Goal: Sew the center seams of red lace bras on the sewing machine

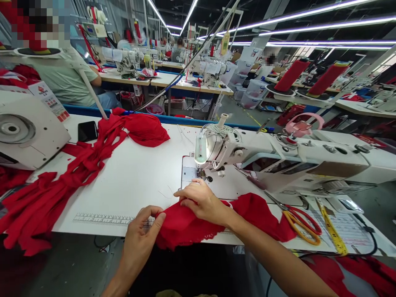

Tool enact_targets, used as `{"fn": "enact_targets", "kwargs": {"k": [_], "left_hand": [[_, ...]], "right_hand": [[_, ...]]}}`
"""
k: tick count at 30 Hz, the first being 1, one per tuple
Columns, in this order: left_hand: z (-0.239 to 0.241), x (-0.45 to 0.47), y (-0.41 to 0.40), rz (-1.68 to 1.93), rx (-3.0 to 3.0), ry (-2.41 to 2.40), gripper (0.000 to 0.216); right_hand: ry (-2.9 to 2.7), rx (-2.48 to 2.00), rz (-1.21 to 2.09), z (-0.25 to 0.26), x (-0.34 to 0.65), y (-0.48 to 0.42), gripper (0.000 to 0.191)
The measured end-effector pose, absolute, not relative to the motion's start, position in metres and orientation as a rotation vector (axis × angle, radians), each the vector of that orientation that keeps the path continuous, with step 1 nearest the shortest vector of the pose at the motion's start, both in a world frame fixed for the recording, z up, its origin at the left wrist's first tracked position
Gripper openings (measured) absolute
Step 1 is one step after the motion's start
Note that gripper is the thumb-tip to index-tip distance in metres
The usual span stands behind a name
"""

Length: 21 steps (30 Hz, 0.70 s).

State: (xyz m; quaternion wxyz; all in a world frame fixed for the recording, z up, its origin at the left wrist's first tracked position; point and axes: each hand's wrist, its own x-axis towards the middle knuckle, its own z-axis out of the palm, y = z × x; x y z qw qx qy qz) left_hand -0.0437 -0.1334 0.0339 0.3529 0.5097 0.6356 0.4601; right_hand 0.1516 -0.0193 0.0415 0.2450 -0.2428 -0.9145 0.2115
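Peeking through the head cam, I can see clear plastic bins [251, 100] stacked on the floor out back, but I can't make out what's in them. Up close, the left hand [142, 229] is pinching the left end of a red cloth [188, 227] between thumb and finger, and the right hand [200, 201] has its upper edge gripped. So the cloth runs between and just below both, along the near edge of the white surface [139, 165].
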Motion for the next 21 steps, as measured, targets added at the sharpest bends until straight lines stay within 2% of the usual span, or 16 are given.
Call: {"fn": "enact_targets", "kwargs": {"k": [5,11,14,21], "left_hand": [[0.03,-0.048,-0.136,1.244,1.414,1.733,0.025],[0.021,-0.047,-0.142,1.336,1.686,1.861,0.022],[0.02,-0.049,-0.144,1.328,1.698,1.849,0.02],[0.028,-0.058,-0.144,1.26,1.394,1.916,0.026]], "right_hand": [[-2.552,-0.663,0.334,0.036,0.154,-0.016,0.014],[-2.524,-0.748,-0.046,0.033,0.15,-0.022,0.028],[-2.484,-0.702,-0.039,0.032,0.151,-0.022,0.03],[-2.548,-0.703,0.066,0.028,0.159,-0.017,0.02]]}}
